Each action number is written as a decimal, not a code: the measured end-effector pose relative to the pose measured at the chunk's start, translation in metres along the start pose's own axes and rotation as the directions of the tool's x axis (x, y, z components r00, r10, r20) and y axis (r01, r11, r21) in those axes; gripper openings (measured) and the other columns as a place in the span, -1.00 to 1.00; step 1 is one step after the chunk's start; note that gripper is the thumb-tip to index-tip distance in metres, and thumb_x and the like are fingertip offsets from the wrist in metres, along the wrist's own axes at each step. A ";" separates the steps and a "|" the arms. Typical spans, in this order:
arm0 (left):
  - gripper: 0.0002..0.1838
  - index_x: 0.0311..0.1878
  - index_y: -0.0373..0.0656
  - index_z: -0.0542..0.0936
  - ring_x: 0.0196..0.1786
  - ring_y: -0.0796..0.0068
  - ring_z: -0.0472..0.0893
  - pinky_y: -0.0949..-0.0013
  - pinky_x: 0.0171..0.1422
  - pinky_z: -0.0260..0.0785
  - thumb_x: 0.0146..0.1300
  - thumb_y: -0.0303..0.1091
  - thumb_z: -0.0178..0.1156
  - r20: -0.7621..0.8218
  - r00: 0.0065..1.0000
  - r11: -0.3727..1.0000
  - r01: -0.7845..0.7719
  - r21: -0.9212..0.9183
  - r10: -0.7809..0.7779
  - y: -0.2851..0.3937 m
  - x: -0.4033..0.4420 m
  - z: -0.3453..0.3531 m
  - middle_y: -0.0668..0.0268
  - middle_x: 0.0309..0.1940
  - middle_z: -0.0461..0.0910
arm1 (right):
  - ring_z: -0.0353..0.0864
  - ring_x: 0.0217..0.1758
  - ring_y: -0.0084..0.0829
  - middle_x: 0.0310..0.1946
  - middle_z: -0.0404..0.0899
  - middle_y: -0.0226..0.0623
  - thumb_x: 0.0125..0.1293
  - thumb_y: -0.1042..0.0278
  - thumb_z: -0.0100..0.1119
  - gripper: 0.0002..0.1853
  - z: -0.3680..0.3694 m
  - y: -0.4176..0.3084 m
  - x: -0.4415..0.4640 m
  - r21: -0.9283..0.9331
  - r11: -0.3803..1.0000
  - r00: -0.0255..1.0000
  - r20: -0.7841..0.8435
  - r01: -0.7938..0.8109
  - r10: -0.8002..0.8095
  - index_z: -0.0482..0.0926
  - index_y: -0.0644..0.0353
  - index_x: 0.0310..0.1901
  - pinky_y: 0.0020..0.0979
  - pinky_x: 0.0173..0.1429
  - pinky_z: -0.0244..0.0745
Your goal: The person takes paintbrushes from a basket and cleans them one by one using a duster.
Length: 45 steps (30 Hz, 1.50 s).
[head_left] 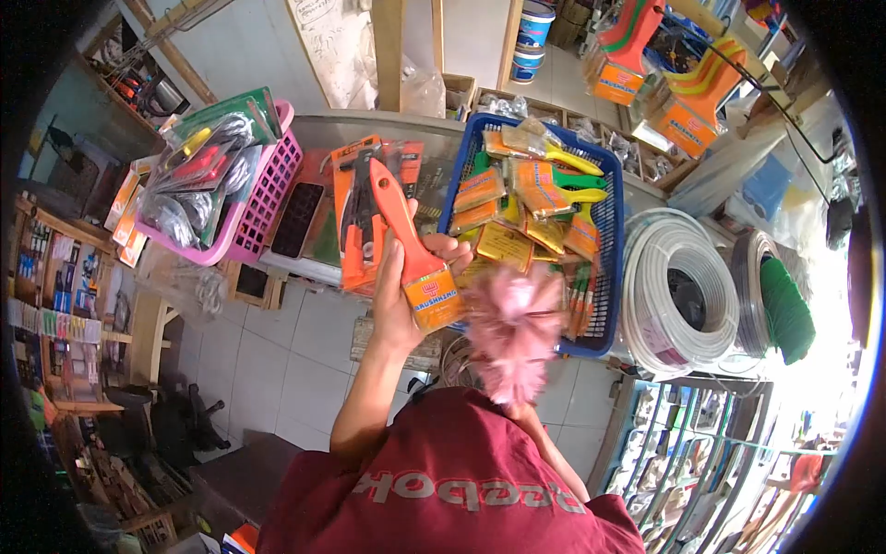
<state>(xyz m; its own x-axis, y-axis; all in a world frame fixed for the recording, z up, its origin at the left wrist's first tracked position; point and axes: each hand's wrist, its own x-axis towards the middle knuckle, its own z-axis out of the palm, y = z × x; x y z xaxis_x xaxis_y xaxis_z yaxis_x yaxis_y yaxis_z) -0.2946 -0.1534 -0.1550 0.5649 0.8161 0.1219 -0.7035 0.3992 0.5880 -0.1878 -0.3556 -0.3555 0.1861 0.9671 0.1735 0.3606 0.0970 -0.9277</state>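
Maroon shirt [443, 462] is filling the foreground. The left hand [401, 300] is gripping an orange-handled paintbrush [404, 229]; the right hand [522, 415] is grasping a pink duster [517, 323]. Beyond, a blue basket [613, 277] of brushes and a pink basket [263, 198] are resting on the table [420, 129], white floor tiles [277, 360] showing below.

"How is my left hand [413, 282] posed from where you watch?"
"I have it raised ahead, farther out than the right, palm towards my view, thumb on the left side and fingers curled in from the right, closed in a grip."
"And my left forearm [367, 397]?"
"Bare, rising from the near left, leaning slightly right."
"My right hand [520, 413]?"
"I have that one close to my body, mostly hidden, so I can't make out each finger. My right forearm [556, 459] slants in from the near right. The hands are apart."
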 end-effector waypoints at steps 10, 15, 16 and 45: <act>-0.43 0.42 -0.02 -0.02 0.02 0.21 0.55 0.10 0.22 0.36 0.43 -0.09 -0.20 0.068 0.998 0.991 -0.003 -0.137 0.013 0.006 -0.004 -0.006 0.16 -0.08 0.53 | 0.61 -0.30 -0.09 -0.37 0.64 -0.16 0.02 0.30 0.19 -0.76 0.004 -0.007 -0.014 0.015 1.000 0.999 0.041 -0.012 0.011 0.61 0.18 -0.26 -0.21 -0.17 0.48; -0.40 0.43 0.09 -0.05 0.05 0.18 0.52 -0.03 0.24 0.32 0.40 -0.03 -0.15 -0.001 1.000 0.991 -0.022 -0.129 0.022 0.009 -0.020 -0.010 0.20 -0.02 0.52 | 0.61 -0.30 -0.10 -0.38 0.64 -0.17 0.02 0.29 0.19 -0.77 0.016 -0.003 -0.012 0.010 1.000 0.999 0.034 0.005 -0.005 0.61 0.17 -0.27 -0.21 -0.18 0.48; -0.39 0.43 0.10 -0.04 0.05 0.17 0.52 -0.07 0.25 0.30 0.40 -0.01 -0.14 -0.025 0.999 0.984 0.019 -0.175 -0.024 0.011 -0.025 -0.018 0.21 -0.02 0.52 | 0.61 -0.31 -0.10 -0.38 0.64 -0.17 0.02 0.29 0.19 -0.77 0.017 -0.003 -0.012 0.013 1.000 0.999 0.035 0.006 -0.007 0.61 0.17 -0.27 -0.21 -0.18 0.48; -0.46 0.39 0.09 0.06 0.28 0.13 0.34 0.00 0.38 0.15 0.41 -0.04 -0.17 -0.017 0.983 0.981 -0.186 -0.057 0.185 0.031 -0.085 -0.032 0.28 0.10 0.47 | 0.54 0.06 -0.27 -0.07 0.59 -0.21 0.07 0.41 0.11 -0.67 0.023 -0.032 -0.018 0.227 0.974 0.985 0.171 -0.020 -0.020 0.58 0.18 -0.07 -0.31 0.17 0.36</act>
<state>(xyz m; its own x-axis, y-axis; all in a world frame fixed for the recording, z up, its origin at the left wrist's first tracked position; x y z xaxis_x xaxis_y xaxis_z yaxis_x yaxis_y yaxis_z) -0.3781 -0.1975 -0.1726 0.4173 0.8830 0.2148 -0.8197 0.2637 0.5084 -0.2235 -0.3706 -0.3361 0.0200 0.9909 0.1330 0.1396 0.1290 -0.9818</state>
